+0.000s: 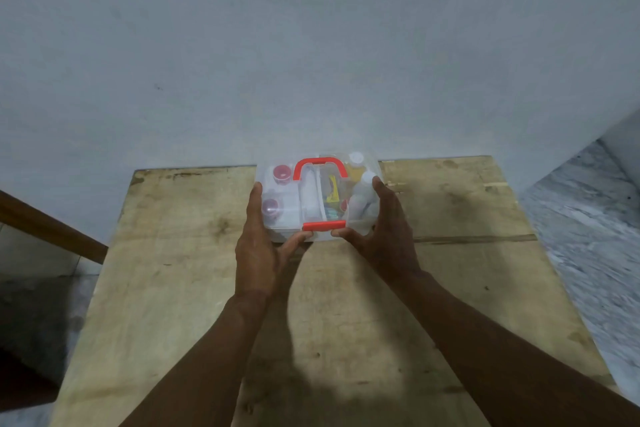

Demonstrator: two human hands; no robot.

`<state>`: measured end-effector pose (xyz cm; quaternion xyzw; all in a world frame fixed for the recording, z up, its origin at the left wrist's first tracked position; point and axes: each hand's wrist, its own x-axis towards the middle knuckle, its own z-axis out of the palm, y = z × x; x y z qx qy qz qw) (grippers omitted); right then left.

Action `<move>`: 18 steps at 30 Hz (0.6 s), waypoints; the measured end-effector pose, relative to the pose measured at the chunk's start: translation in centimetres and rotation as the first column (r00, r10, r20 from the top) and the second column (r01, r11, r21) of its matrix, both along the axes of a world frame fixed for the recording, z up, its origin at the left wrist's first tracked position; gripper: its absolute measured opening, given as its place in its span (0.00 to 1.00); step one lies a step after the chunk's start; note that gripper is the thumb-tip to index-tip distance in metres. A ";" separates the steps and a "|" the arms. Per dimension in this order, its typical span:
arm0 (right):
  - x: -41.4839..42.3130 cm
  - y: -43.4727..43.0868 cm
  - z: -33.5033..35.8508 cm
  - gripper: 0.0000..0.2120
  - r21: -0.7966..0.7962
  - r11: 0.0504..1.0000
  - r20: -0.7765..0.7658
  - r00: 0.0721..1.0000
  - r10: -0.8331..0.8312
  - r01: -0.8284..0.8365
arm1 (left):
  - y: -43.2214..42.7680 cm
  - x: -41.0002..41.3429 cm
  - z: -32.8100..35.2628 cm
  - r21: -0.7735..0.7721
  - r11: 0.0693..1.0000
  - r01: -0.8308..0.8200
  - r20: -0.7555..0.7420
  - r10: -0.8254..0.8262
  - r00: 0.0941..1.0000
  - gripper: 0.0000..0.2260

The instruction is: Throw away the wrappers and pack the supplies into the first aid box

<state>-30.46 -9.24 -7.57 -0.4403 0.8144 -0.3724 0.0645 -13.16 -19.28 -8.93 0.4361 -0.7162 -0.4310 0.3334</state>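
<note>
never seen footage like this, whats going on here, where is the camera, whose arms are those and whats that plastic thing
There is no machine here. One camera is worn on a person's head and looks forward and down, so the two bare arms are that person's own. The left hand and right hand grip the sides of a clear first aid box, with the thumbs by its red latch. The lid looks closed and carries a red handle. The box sits at the far side of a worn wooden table. Through the plastic you can see red-capped items and white bottles.
</note>
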 end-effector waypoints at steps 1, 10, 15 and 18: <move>-0.2 -0.2 0.2 0.51 0.007 1.000 0.007 1.000 -0.004 0.004 | -0.3 -0.1 0.1 -0.002 1.000 0.002 0.010 -0.002 1.000 0.46; -2.0 -3.7 1.1 0.51 0.059 0.998 0.074 0.997 -0.035 0.031 | -3.3 -2.3 1.1 0.031 0.999 0.037 -0.013 -0.037 0.999 0.42; -2.0 -3.8 1.2 0.50 0.064 0.997 0.095 0.995 -0.042 0.036 | -2.9 -2.3 1.3 0.073 0.996 0.054 -0.079 -0.048 0.996 0.40; -2.2 -3.9 1.5 0.50 0.102 0.994 0.119 0.992 -0.046 0.034 | -3.3 -2.2 1.3 0.063 0.996 0.066 -0.058 -0.062 0.996 0.42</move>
